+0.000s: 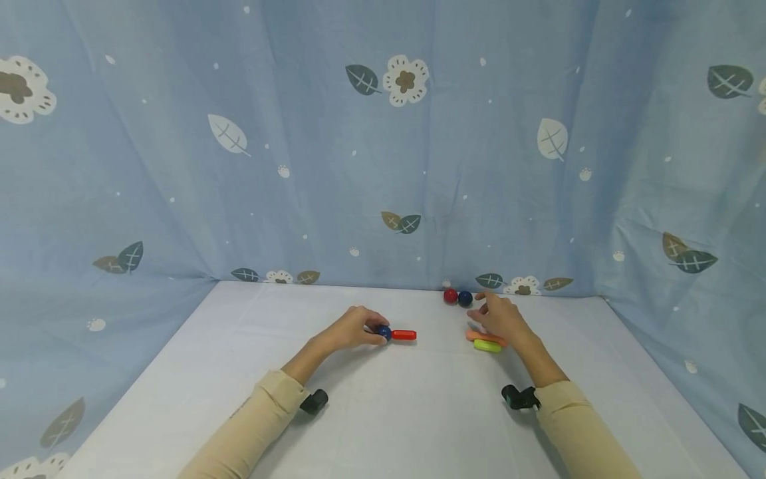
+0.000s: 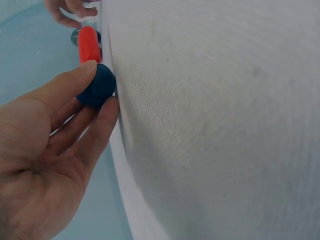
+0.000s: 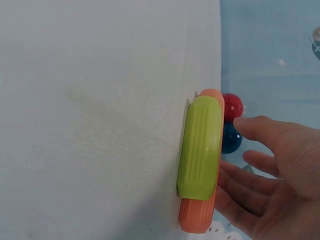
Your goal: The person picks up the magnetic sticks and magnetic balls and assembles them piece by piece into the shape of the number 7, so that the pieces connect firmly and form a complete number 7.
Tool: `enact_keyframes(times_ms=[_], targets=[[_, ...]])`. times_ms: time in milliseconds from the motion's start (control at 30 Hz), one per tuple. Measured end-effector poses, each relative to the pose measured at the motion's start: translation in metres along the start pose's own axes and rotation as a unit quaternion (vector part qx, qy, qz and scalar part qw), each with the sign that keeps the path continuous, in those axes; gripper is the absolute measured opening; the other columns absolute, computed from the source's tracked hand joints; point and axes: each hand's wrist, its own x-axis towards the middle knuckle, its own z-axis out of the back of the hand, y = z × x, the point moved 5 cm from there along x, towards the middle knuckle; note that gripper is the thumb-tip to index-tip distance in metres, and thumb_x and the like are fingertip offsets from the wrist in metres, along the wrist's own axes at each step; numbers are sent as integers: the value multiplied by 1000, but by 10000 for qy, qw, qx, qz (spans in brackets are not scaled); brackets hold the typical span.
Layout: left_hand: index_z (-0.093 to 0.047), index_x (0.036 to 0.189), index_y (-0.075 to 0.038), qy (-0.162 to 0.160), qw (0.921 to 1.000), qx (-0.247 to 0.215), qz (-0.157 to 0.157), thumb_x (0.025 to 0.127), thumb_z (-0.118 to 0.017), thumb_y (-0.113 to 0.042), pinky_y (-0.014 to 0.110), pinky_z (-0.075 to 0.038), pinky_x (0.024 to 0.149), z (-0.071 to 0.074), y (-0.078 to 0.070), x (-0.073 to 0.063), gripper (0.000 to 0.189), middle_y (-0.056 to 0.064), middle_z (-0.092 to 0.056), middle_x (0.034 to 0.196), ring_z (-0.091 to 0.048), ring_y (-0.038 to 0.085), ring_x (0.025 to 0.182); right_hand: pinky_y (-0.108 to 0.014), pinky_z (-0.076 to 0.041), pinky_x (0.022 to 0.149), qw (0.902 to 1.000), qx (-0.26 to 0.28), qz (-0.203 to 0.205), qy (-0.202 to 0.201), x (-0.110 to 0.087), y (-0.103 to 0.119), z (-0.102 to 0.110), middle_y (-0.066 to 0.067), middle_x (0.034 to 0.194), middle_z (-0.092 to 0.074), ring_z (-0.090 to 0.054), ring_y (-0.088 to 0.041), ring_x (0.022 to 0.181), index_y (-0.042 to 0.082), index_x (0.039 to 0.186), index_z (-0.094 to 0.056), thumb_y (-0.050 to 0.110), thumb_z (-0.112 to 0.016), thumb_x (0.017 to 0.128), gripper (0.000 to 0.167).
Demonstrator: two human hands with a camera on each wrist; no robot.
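My left hand (image 1: 358,327) pinches a dark blue ball (image 2: 98,86) between thumb and fingers, low over the white table. A short red rod (image 1: 403,334) extends from the ball's right side, end against it. My right hand (image 1: 501,318) is over the table farther right, thumb and fingers parted, with nothing between them. Close by it lie a longer orange rod (image 3: 196,216) and a shorter lime-green rod (image 3: 200,147), side by side. Just past its fingertips, a red ball (image 1: 451,296) and a second dark blue ball (image 1: 465,299) sit together near the back edge.
The white table (image 1: 383,412) runs back to a blue curtain (image 1: 335,199) printed with leaves and flowers, which also rises along both sides. Black wrist cameras (image 1: 314,402) hang below both beige sleeves (image 1: 251,419).
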Motion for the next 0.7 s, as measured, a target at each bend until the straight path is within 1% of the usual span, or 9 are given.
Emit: enact_keyframes(times_ms=[100,200,300,400,500,700], targets=[[-72,114,-8,-4,10000,38,-1,86,-76,-17,28,-58,84,0,1,0,30,3,-76,102,-69,11,93,-31,-54,65,9999,113,32,7,2,0,1,-15,98,-68,-62,-17,69,1,137,-43,30,-67,93,58],[-72,114,-8,-4,10000,60,3,86,-76,-18,28,-58,84,-1,1,1,30,2,-76,101,-69,10,93,-28,-52,62,9998,189,-4,47,5,-2,0,-14,100,-66,-61,-16,68,3,140,-39,31,-67,93,61],[-72,114,-8,-13,10000,57,7,86,-76,-18,28,-58,84,-1,1,0,30,2,-76,101,-69,10,93,-31,-54,66,9998,178,-52,75,8,-3,-2,-15,105,-64,-61,-19,75,4,141,-39,31,-67,93,62],[-72,114,-8,-23,10000,33,25,86,-77,-18,29,-58,85,-1,1,0,30,3,-76,102,-69,11,93,-39,-57,76,9998,125,-93,85,11,-3,-4,-18,110,-64,-62,-24,84,5,141,-40,32,-68,92,62],[-72,114,-8,-22,10000,14,63,86,-77,-18,29,-58,85,-1,0,0,31,3,-76,102,-69,11,93,-46,-56,83,9999,66,-88,79,13,-3,-6,-20,113,-65,-63,-28,91,6,141,-41,32,-68,92,62],[-72,114,-8,-25,10000,12,51,86,-77,-18,30,-58,85,0,0,-1,31,3,-76,102,-69,11,93,-49,-56,86,9999,23,139,53,15,-1,-7,-18,116,-64,-64,-30,97,10,143,-41,30,-69,92,61]])
